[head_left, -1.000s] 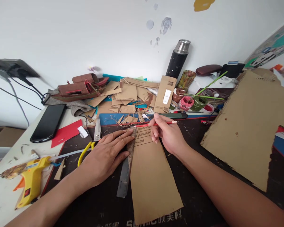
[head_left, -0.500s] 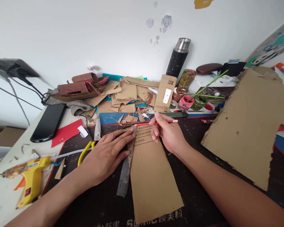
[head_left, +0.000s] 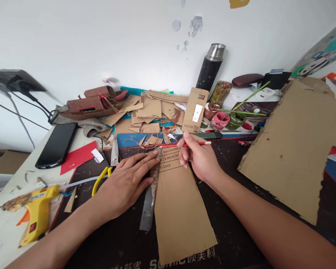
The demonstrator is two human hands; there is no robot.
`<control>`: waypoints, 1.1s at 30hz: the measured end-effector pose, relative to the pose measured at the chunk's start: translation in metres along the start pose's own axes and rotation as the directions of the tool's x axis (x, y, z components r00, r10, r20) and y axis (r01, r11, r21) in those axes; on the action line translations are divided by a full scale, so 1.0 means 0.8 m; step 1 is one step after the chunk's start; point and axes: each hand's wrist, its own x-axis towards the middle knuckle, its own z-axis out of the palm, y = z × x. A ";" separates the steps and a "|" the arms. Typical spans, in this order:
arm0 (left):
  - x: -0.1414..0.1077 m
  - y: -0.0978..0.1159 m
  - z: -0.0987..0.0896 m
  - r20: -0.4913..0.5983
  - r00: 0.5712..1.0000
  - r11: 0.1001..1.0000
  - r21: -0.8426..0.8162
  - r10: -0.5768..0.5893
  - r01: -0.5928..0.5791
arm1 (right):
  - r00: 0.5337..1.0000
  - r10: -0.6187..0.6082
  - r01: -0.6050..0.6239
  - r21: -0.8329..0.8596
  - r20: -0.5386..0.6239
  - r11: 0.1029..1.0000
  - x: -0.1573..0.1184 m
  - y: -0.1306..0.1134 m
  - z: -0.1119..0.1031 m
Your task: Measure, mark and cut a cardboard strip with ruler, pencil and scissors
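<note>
My left hand (head_left: pixel 130 179) lies flat with its fingers stretched, pressing a dark metal ruler (head_left: pixel 148 209) along the left edge of a cardboard piece (head_left: pixel 182 209). Printed text and lines mark the cardboard's far end. A red pencil (head_left: pixel 197 144) is pinched in my right hand (head_left: pixel 198 157). The pencil's tip points left, close to the ruler's far end and my left fingertips. Beside my left wrist are yellow-handled scissors (head_left: pixel 100 179), partly covered by that hand.
A yellow glue gun (head_left: pixel 39 213) and a black phone (head_left: pixel 57 145) lie at left. Behind are cardboard scraps (head_left: pixel 149 108), a brown model boat (head_left: pixel 89 104), paint jars (head_left: pixel 220 120) and a thermos (head_left: pixel 211 67). A large cardboard sheet (head_left: pixel 294 149) fills the right.
The ruler's near end has swung slightly to the right, toward the cardboard's edge. Both hands have stayed almost in place, the pencil still in my right hand.
</note>
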 end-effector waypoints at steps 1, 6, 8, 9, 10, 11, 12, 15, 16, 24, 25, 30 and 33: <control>0.000 0.000 0.000 -0.001 1.000 1.000 0.001 0.002 -0.002 | 1.000 0.000 0.000 -0.003 -0.001 1.000 0.000 0.000 0.000; 0.000 0.000 0.000 -0.003 1.000 1.000 -0.002 -0.002 0.002 | 1.000 -0.004 0.004 -0.008 -0.004 1.000 0.000 0.001 0.000; 0.000 0.000 0.001 -0.002 1.000 1.000 -0.007 -0.005 0.005 | 1.000 -0.010 0.010 -0.004 -0.007 1.000 0.000 0.002 0.001; 0.000 0.000 0.001 -0.002 1.000 1.000 -0.008 -0.007 0.007 | 1.000 -0.013 0.013 -0.003 -0.010 1.000 0.000 0.002 0.001; 0.000 0.000 0.001 -0.003 1.000 1.000 -0.010 -0.007 0.007 | 1.000 -0.017 0.017 -0.005 -0.016 1.000 0.000 0.002 0.001; 0.000 0.000 0.001 -0.004 1.000 1.000 -0.013 -0.008 0.008 | 1.000 -0.021 0.021 -0.008 -0.022 1.000 0.000 0.002 0.001; 0.000 0.000 0.001 -0.004 1.000 1.000 -0.017 -0.008 0.008 | 0.999 -0.027 0.027 -0.014 -0.031 1.000 0.000 0.001 0.001; 0.000 -0.001 0.001 -0.004 1.000 1.000 -0.028 -0.010 0.010 | 0.997 -0.056 0.054 -0.035 -0.061 0.998 0.000 0.000 0.000; 0.000 -0.001 0.001 -0.004 1.000 0.999 -0.031 -0.011 0.011 | 0.996 -0.065 0.062 -0.039 -0.068 0.997 0.001 0.000 0.000; 0.001 0.000 0.000 -0.002 1.000 1.000 -0.027 -0.011 0.011 | 0.994 -0.087 0.083 -0.052 -0.070 0.995 0.001 0.003 -0.001; 0.001 0.000 0.000 -0.004 1.000 1.000 -0.028 -0.012 0.011 | 0.994 -0.086 0.082 -0.052 -0.075 0.995 0.001 0.003 -0.001; 0.001 -0.001 0.000 -0.002 1.000 0.999 -0.037 -0.010 0.010 | 0.992 -0.090 0.086 -0.054 -0.084 0.995 0.001 0.004 -0.001; 0.002 -0.001 -0.001 -0.003 1.000 0.999 -0.040 -0.007 0.007 | 0.993 -0.090 0.085 -0.056 -0.078 0.995 0.001 0.005 -0.002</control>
